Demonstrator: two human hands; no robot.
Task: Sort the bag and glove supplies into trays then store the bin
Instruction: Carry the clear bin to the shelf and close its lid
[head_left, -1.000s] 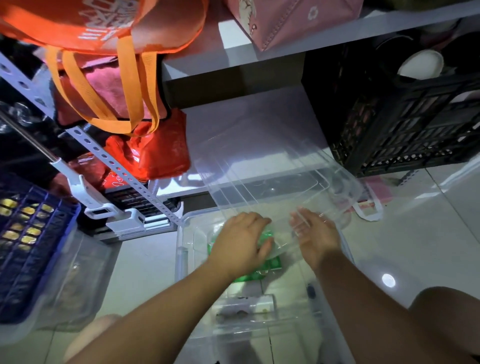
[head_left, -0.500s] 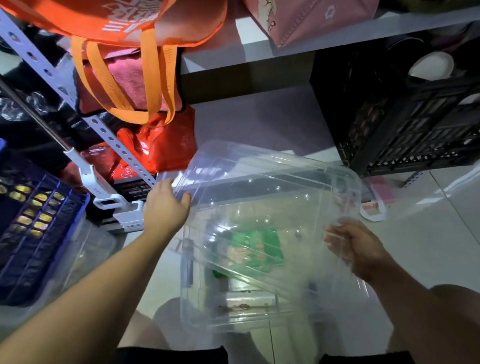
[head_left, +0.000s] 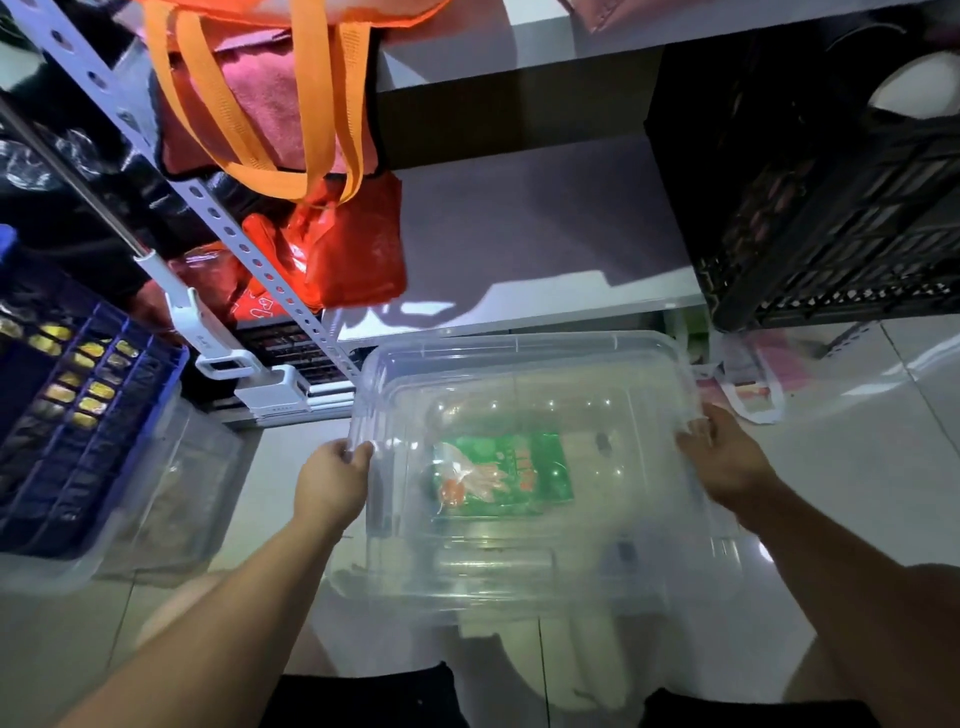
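The task is judged to be in its closing stage: a clear lid (head_left: 524, 374) is laid over a clear bin (head_left: 519, 571), and the sorting appears to be finished, though no separate trays can be made out through the plastic. Nearest the camera, the bin is seen standing on the tiled floor (head_left: 857, 467) between the person's forearms. The left hand (head_left: 332, 483) is placed at the left edge of the lid, its fingers curled over the rim in a grip. The right hand (head_left: 727, 462) is set at the right edge, its fingers bent against the lid's rim; a hold is suggested, but how firm it is cannot be told. Between the two hands, inside the bin and under the lid, a green packet (head_left: 524, 473) is seen lying flat, with a printed picture of gloves on it. Whether the lid is fully seated cannot be told. Beyond the bin, the lower shelf (head_left: 519, 249) of a rack is seen with open space, flanked by a red bag (head_left: 353, 260) and a black crate (head_left: 831, 208). Storage of the bin is judged to be left.
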